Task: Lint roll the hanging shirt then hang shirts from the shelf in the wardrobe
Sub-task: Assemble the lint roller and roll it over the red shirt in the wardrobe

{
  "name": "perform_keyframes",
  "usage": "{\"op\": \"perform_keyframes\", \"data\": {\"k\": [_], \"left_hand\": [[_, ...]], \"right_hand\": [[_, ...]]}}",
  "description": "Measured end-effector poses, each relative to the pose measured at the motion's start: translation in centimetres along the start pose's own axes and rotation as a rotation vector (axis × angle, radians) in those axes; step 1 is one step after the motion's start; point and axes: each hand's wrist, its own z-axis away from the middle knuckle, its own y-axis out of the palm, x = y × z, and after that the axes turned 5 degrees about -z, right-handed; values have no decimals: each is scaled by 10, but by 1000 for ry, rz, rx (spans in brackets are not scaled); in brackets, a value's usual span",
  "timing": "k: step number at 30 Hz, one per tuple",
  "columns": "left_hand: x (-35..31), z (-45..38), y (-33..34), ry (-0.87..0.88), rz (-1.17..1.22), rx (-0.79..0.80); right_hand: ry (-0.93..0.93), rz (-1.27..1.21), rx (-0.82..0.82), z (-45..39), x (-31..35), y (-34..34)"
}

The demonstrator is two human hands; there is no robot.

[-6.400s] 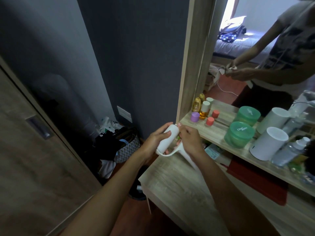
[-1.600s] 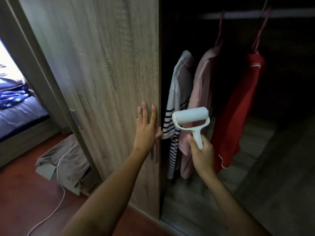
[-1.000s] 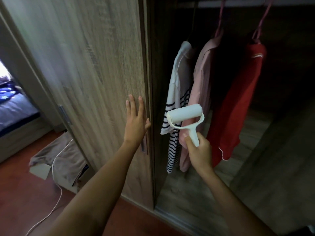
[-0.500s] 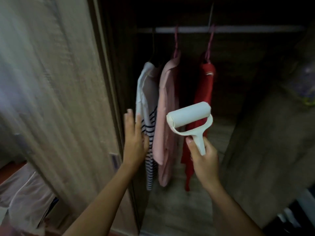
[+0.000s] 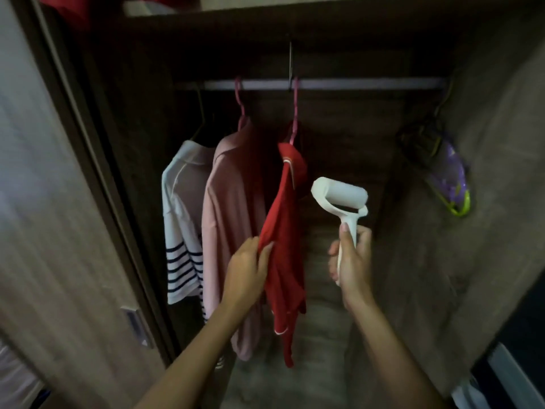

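Observation:
Three shirts hang on the wardrobe rail [image 5: 368, 83]: a white one with navy stripes [image 5: 181, 219] at the left, a pink one [image 5: 228, 208] in the middle and a red one [image 5: 287, 231] at the right. My left hand [image 5: 246, 273] pinches the left edge of the red shirt at mid-height. My right hand [image 5: 352, 258] grips the handle of a white lint roller [image 5: 342, 197], held upright just right of the red shirt and apart from it. Folded red and white cloth [image 5: 141, 4] lies on the shelf above, mostly cut off.
The sliding wooden door [image 5: 53, 231] with its recessed handle [image 5: 137, 326] stands pushed to the left. Spare hangers, purple and green [image 5: 451, 184], hang at the rail's right end against the side wall. The wardrobe floor [image 5: 318, 349] lies below the shirts.
The door has slid left, opening the wardrobe. My left hand left the door and took hold of the red shirt's edge. The lint roller moved right, beside the red shirt.

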Motion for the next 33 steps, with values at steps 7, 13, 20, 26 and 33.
{"op": "perform_keyframes", "data": {"k": [7,13,20,26,33], "left_hand": [[9,18,-44,-119,-241,-162],[3,20,-75,-309,-298,-285],[-9,9,-93,-316,-349,-343],[8,21,-111,-229,-528,-252],[-1,29,-119,-200,-685,-191]], "right_hand": [[45,-21,112,-33,-17,53],[-66,108,212,-6,-49,83],[-6,313,460,32,-119,60],[-114,174,347,32,-95,65],[-175,102,252,12,-93,91]]}}
